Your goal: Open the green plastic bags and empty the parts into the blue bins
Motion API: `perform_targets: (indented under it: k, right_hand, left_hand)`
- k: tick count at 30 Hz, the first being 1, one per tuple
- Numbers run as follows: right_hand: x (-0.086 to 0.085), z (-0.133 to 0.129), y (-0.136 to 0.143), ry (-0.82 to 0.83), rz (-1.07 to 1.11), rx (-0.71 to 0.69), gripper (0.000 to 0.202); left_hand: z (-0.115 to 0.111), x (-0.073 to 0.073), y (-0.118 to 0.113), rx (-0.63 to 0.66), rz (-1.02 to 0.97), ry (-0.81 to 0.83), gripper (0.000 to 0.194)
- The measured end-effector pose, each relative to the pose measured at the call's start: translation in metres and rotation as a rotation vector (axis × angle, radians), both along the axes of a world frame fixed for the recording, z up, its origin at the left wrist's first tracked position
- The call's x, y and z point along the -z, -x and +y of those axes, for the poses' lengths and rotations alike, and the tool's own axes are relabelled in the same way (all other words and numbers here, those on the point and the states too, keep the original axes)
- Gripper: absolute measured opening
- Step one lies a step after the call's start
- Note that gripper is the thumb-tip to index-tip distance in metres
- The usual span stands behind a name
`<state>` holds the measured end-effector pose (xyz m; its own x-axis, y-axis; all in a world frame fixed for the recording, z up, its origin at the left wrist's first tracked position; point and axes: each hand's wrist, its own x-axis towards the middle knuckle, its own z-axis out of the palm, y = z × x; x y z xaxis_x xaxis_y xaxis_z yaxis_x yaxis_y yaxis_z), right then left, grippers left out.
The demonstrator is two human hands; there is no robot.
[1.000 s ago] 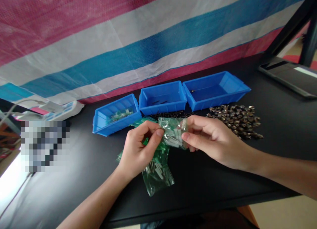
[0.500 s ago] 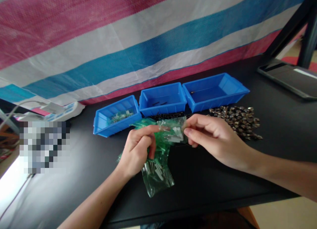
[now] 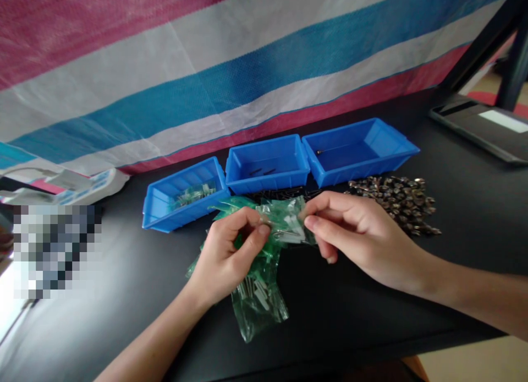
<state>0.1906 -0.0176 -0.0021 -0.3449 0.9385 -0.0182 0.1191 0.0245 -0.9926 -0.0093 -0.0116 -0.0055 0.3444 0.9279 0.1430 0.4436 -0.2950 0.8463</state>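
Note:
Between my hands is a small clear plastic bag [image 3: 287, 219] with white and metal pieces inside. My left hand [image 3: 231, 250] pinches its left edge between thumb and forefinger. At its right edge, my right hand [image 3: 355, 233] grips the plastic with thumb and forefinger, the other fingers curled below. More greenish bags [image 3: 270, 258] lie beneath and beside my left hand. One of these, a clear bag [image 3: 259, 307] holding white and metal pieces, lies nearer the front of the black table [image 3: 350, 316].
Behind my hands stand a left blue bin [image 3: 185, 197] with small bags, a middle blue bin [image 3: 268, 162] with dark pins, and a right blue bin [image 3: 358, 151]. Metal parts [image 3: 398, 203] are heaped at right. A power strip [image 3: 94, 186] and a tablet [image 3: 487, 126] lie at the sides.
My left thumb has come up to the bag's left edge, where it now pinches with the forefinger. The view has shifted slightly.

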Motion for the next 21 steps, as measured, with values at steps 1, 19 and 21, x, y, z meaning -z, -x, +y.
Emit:
perform_targets:
  k: [1, 19, 21]
  right_hand:
    - [0.001, 0.0, 0.0, -0.024, -0.018, 0.012, 0.01]
    - [0.014, -0.004, 0.0, -0.749, -0.236, 0.109, 0.031]
    - [0.014, -0.005, 0.0, -0.733, -0.234, 0.097, 0.031]
  left_hand:
    - [0.0, 0.0, -0.001, -0.015, -0.001, -0.002, 0.02]
    - [-0.007, -0.003, -0.012, -0.055, -0.477, 0.25, 0.012]
    - [-0.007, -0.002, -0.011, -0.02, -0.501, 0.283, 0.012]
